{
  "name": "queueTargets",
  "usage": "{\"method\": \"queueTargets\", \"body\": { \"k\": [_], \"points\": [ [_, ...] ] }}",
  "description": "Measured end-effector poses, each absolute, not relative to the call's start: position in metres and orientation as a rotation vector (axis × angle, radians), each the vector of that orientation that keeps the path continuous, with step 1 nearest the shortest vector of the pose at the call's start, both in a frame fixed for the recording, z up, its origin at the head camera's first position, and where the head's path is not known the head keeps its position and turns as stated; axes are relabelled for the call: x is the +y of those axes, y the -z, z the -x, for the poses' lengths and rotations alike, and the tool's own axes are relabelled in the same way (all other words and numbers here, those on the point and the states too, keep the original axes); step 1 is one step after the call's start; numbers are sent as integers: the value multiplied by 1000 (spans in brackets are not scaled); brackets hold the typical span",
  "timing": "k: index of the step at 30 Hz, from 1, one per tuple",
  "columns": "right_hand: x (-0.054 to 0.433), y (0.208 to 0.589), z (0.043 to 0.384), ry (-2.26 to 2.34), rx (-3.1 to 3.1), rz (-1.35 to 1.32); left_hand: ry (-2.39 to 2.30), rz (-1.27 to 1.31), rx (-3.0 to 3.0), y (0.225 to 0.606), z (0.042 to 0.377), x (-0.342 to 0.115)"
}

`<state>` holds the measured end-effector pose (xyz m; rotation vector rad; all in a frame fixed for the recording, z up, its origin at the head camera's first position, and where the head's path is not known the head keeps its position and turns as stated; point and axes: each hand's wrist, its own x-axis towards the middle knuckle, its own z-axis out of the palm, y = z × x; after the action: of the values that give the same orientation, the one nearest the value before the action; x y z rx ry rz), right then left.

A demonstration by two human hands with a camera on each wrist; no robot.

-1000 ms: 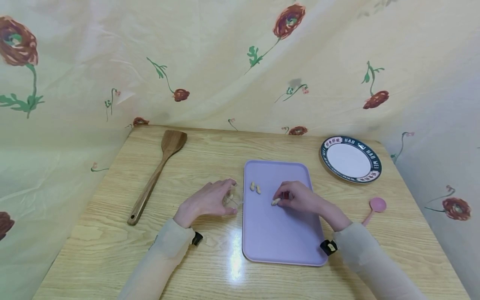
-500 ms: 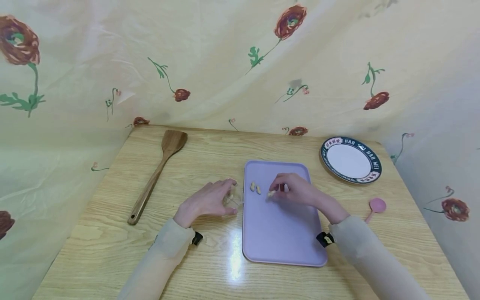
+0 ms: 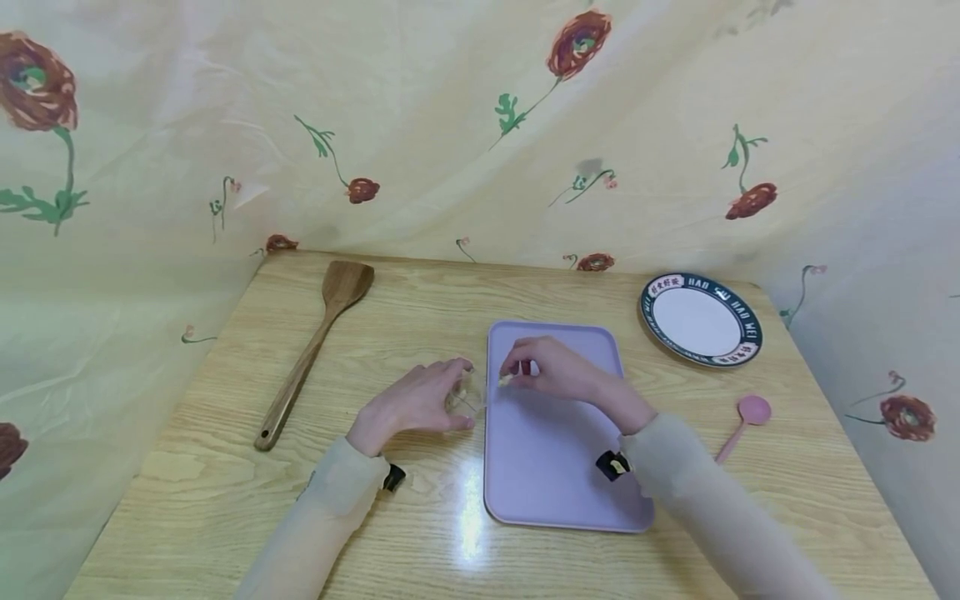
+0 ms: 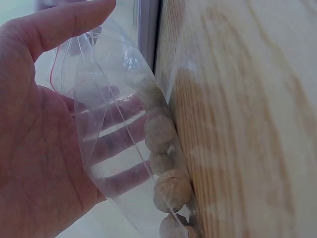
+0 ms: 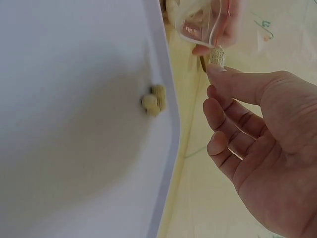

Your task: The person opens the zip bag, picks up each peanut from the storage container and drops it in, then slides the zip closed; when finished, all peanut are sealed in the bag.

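My left hand (image 3: 416, 400) rests beside the tray's left edge. Its thumb and fingers curve round a clear zip-lock bag (image 4: 119, 64) and hold it on the table; in the left wrist view several peanuts (image 4: 171, 191) lie along its bottom. Above the upper left of the lilac tray (image 3: 555, 475), my right hand (image 3: 558, 367) pinches a peanut (image 5: 217, 57) between thumb and fingertips. That peanut is close to the bag's mouth in the right wrist view. A small cluster of peanuts (image 5: 154, 100) lies on the tray near its rim, hidden by my right hand in the head view.
To the left lies a wooden spatula (image 3: 322, 333). A white plate with a dark patterned rim (image 3: 701, 321) sits at the back right. In front of it is a pink spoon (image 3: 753, 410). Floral cloth (image 3: 450, 125) hangs behind the table.
My right hand has carried the peanut leftward and slightly away from me across the tray, toward the bag. My left hand and the bag have stayed in place.
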<state>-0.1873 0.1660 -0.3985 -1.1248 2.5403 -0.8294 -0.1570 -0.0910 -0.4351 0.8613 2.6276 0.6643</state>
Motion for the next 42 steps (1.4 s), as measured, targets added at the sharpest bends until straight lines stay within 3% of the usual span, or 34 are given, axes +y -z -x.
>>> {"method": "queueTargets", "body": {
  "k": [42],
  "points": [
    [129,420,177,815,2470,1239,-636,-908,2645,436,156,-91]
  ]
}}
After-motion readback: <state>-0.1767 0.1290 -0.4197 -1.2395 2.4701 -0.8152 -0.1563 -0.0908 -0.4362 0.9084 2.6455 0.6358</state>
